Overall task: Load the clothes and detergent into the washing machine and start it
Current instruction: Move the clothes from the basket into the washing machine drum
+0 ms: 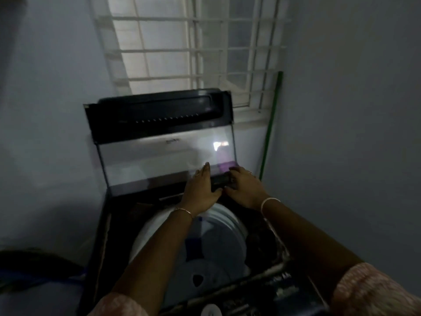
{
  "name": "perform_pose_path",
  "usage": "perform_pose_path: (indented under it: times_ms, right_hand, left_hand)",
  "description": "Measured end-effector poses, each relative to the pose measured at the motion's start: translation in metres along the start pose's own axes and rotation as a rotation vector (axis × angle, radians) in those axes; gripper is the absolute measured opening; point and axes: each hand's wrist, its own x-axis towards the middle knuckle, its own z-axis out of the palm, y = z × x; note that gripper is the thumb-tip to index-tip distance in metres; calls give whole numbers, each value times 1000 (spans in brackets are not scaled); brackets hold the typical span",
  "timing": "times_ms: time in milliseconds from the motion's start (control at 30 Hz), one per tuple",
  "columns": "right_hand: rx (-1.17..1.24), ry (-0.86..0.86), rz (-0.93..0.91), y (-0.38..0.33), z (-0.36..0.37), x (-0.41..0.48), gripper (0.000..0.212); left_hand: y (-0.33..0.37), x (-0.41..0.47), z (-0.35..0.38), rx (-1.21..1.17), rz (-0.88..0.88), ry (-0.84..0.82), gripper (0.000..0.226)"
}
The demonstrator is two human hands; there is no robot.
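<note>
Far left, low: a dark bundle (34,267) with a blue strip lies against the wall; blur prevents identification. To its right stands the washing machine (95,258), a dark-bodied top-loader. Its lid (159,124) is raised and folded, the glass panel upright at the rear, directly in front of the barred window (193,42). The drum (145,238) is exposed, showing a white rim and a blue-grey floor; no clothes can be made out inside.

Both forearms reach across the drum opening to its rear edge. The left hand (200,188) lies flat, fingers straight and together, fingertips at the base of the glass. Immediately right of it is a dark block (221,180) on the rear deck. The right hand (245,188) closes on this block, fingers curled over the top, thumb at the near edge. Each wrist carries a bangle.

A dark, indistinct mass (262,242) covers the machine's right rim. Further right, a green pole (272,124) leans in the corner beside the right wall.
</note>
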Motion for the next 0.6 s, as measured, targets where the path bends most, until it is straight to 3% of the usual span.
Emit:
perform_pose_path:
  times_ms: [100,233,400,500,600]
  right_hand:
    - [47,-28,128,45,3,-42,47]
    - [171,-63,281,110,5,-95,33]
    - [225,-104,390,185,-2,-148,30]
    - [269,-154,442,229,-9,-178,29]
    - [336,-217,508,275,-7,-204,28]
  left_hand:
    - [19,-16,40,-90,45,-75,87]
    - [51,-42,95,-238,74,-191,81]
    - [103,-58,159,-301,72,-191,64]
    - [133,-63,197,-276,71,-212,58]
    - [160,-67,235,-68,88,-150,51]
